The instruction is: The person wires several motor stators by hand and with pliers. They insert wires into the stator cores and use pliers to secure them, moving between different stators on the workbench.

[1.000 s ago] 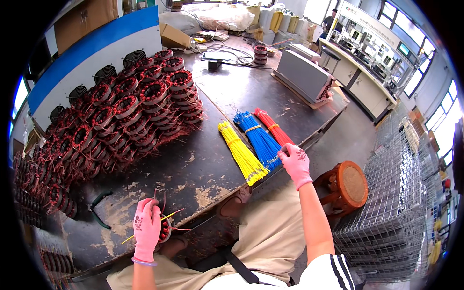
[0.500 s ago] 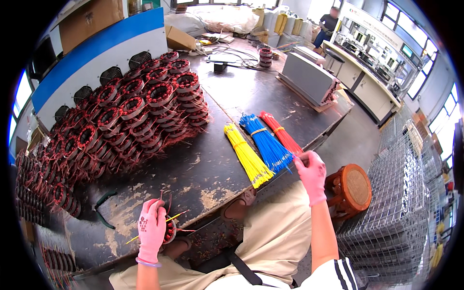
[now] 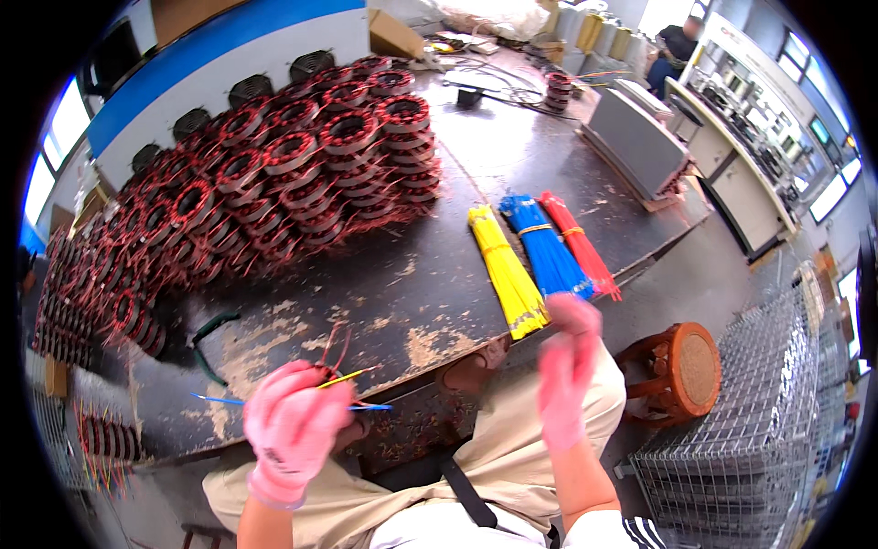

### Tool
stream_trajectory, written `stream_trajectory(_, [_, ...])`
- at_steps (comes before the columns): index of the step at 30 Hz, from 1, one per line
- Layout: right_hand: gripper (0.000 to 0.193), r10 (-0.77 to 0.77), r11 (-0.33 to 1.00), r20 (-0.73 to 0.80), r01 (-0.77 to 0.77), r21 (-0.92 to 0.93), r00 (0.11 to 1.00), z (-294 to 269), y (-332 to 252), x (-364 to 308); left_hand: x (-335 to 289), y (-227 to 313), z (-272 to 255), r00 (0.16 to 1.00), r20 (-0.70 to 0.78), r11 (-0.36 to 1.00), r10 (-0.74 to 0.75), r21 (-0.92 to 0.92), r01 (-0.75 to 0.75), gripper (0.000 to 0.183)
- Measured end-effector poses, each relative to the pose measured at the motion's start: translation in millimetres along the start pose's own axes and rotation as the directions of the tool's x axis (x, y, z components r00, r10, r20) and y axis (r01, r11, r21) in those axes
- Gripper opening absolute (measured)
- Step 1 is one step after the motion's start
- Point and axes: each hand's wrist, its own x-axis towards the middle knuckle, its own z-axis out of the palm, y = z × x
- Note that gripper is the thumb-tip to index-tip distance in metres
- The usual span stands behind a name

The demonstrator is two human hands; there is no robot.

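My left hand [image 3: 297, 423], in a pink glove, is closed around a wire-wound stator ring [image 3: 324, 373], mostly hidden behind the fingers. Thin red leads rise from the ring. A yellow wire [image 3: 346, 377] and a blue wire [image 3: 373, 407] cross at the same hand. My right hand [image 3: 567, 375], also gloved in pink, is smeared by motion, so its fingers cannot be read. It is nearest the lower ends of the tied bundles: yellow wires [image 3: 505, 270], blue wires [image 3: 547, 249] and red wires [image 3: 583, 247].
Stacks of wound stators [image 3: 274, 174] fill the table's left side. Dark green-handled pliers [image 3: 208, 348] lie near the left hand. A grey box-like block [image 3: 636, 142] stands far right. Beside the table are a wooden stool [image 3: 681, 371] and a wire cage [image 3: 732, 430]. A person [image 3: 675, 55] is farther back.
My right hand has come away from the blue bundle toward me and slightly left. A blue wire now shows at my left hand beside the yellow one. The whole view has shifted.
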Motion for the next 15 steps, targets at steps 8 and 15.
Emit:
stream_trajectory(8, [0.062, -0.059, 0.994, -0.515, 0.002, -0.111, 0.855, -54.9, 189.9, 32.7, -62.7, -1.6, 21.3, 0.892, -0.082, 0.891, -0.445, -0.136, 0.432, 0.037])
stream_trajectory(15, [0.055, -0.205, 0.865, -0.436, -0.047, -0.500, 0.876, -55.8, 194.9, 68.1, -47.6, 3.4, 3.8, 0.859, 0.041, 0.856, -0.511, -0.070, 0.513, 0.027])
